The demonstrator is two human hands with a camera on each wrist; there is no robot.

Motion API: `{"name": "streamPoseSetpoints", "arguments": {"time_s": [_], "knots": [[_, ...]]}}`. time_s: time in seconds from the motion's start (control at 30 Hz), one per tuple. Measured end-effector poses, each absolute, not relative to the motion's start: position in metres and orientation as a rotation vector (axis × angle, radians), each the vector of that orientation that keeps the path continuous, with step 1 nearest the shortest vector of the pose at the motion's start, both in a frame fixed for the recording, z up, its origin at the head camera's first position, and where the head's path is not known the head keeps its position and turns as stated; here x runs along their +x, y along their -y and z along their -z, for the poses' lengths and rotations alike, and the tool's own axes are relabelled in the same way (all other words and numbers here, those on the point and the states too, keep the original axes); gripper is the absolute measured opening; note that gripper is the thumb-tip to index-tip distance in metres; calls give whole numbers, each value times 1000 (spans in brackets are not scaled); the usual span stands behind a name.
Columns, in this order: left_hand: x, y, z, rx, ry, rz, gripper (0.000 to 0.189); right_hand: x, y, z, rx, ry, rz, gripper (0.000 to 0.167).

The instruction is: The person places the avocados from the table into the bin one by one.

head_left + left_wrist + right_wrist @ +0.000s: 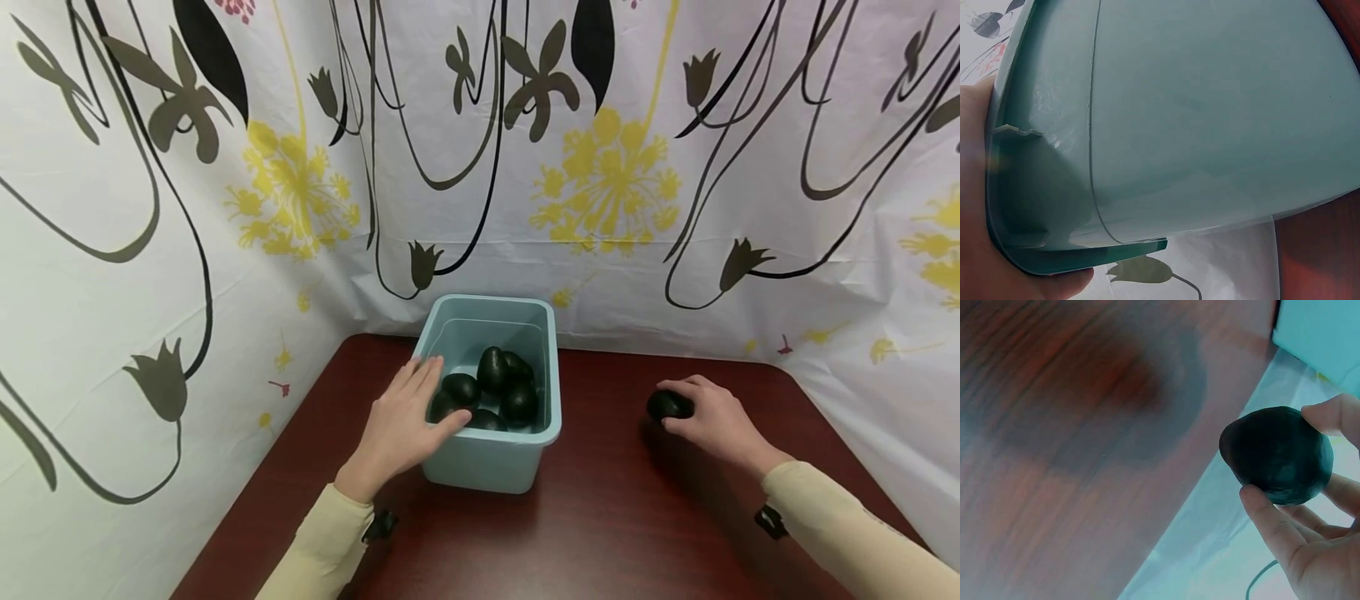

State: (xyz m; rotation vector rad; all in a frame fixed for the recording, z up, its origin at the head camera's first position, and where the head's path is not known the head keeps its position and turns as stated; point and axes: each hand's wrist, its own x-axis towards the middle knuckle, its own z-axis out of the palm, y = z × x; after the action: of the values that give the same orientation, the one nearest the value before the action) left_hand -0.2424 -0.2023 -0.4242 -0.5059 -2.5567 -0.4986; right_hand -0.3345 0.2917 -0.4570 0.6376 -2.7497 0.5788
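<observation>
A light blue-green plastic bin (487, 468) stands on the table with several dark avocados (492, 371) inside. Across its near left rim rests my left hand (403, 427), fingers straight and thumb over the front edge. The left wrist view shows the bin's outer wall (1210, 112) close up, with part of that hand along the rim. To the right of the bin, my right hand (722, 421) holds a dark avocado (667, 406) between thumb and fingers. In the right wrist view this avocado (1279, 459) appears raised off the tabletop.
The dark red-brown wooden table (600, 517) extends under the bin and both arms. Behind it and at the sides hangs a white sheet (480, 225) with printed flowers and vines. Each wrist wears a small black device (771, 522).
</observation>
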Motion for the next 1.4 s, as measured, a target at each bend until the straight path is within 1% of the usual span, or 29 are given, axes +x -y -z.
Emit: {"name": "streamPoseSetpoints", "arguments": {"time_s": [0.63,1.1,1.4], "knots": [[-242,202,424,-473,2602,507,98,-333,-264,423,696,2652,-645,57],[-243,202,422,-479,2592,517,98,-334,-231,392,720,2590,-651,58],[-243,202,423,-487,2578,523,97,-335,-210,367,804,2520,-703,59]]}}
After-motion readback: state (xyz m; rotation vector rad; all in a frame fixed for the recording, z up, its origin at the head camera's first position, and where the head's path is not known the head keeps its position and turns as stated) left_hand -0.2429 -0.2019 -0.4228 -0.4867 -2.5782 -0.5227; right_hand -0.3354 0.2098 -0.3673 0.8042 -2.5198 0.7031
